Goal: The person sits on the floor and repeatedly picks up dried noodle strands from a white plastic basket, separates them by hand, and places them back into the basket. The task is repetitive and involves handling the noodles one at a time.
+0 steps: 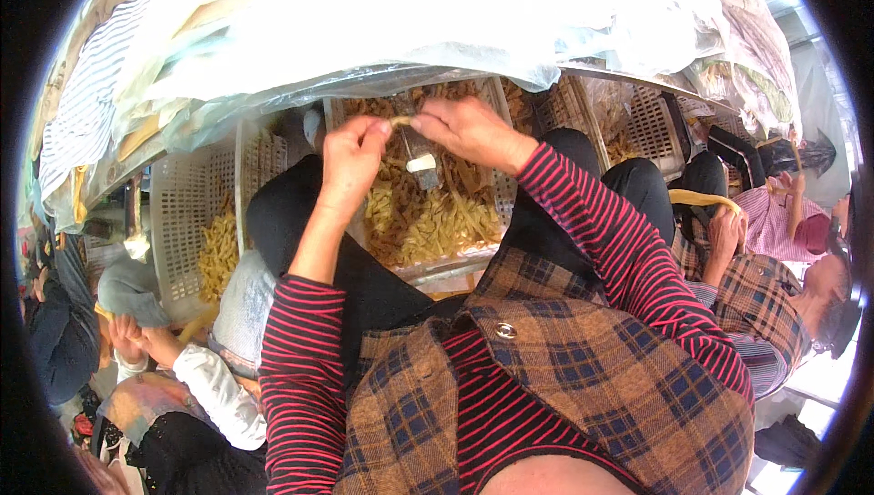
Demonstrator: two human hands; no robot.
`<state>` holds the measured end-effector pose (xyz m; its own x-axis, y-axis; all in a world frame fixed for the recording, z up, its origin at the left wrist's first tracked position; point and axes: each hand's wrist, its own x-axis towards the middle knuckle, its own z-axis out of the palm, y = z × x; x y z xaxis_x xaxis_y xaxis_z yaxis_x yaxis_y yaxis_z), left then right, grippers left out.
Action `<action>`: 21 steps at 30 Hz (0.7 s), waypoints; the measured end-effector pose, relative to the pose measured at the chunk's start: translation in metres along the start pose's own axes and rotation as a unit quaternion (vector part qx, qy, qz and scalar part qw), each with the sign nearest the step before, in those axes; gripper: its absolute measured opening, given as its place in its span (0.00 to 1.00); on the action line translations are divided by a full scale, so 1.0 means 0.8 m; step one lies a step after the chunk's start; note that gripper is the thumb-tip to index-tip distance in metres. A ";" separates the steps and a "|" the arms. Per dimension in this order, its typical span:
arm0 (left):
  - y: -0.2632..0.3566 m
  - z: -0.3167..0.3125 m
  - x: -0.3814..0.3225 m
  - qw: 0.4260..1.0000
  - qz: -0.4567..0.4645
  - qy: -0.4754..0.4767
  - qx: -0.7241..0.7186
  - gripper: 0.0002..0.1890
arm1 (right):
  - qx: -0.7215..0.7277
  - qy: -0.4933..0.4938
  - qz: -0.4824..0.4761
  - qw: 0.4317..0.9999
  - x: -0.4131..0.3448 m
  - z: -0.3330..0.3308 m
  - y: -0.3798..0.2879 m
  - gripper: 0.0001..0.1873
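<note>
My left hand (354,153) pinches one end of a short pale yellow strip (401,121) between thumb and fingers. The strip's other end is in the fingertips of my right hand (468,129). Both hands are over a crate (502,102) between my knees. Inside it, yellow strip pieces (447,228) are heaped at the near end, with brown, peel-like scraps (471,177) behind and around them. Just below my hands is a narrow, flat object with a white band (421,163); I cannot tell what it is.
A table covered with plastic sheeting (382,82) spans the far side, its top washed out by glare. To the left, a white perforated crate (194,201) holds more yellow strips (220,249). Co-workers sit close on both sides; the hands (727,228) of one hold a long yellow strip (703,198).
</note>
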<state>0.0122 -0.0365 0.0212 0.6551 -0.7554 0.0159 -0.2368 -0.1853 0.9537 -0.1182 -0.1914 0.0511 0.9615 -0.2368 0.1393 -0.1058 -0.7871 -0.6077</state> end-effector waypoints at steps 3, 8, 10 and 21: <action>-0.005 0.003 -0.030 0.986 -0.120 -0.041 -0.112 0.12 | 0.073 -0.021 0.058 0.995 -0.020 0.004 -0.003 0.20; -0.032 0.008 -0.083 0.984 -0.120 -0.085 0.097 0.25 | 0.252 0.008 0.092 0.963 -0.057 -0.013 -0.032 0.19; -0.024 0.025 -0.114 0.933 -0.290 -0.200 -0.072 0.30 | 0.311 0.010 0.062 0.948 -0.078 -0.014 -0.069 0.18; 0.026 0.073 -0.170 0.868 -0.248 -0.277 -0.328 0.10 | 0.441 -0.023 0.100 0.891 -0.135 0.015 -0.071 0.14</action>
<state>-0.1236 0.0255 0.0214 0.0711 -0.9055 -0.4184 0.5549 -0.3127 0.7709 -0.2127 -0.1143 0.0617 0.9574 -0.2823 -0.0606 -0.0549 0.0278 -0.9981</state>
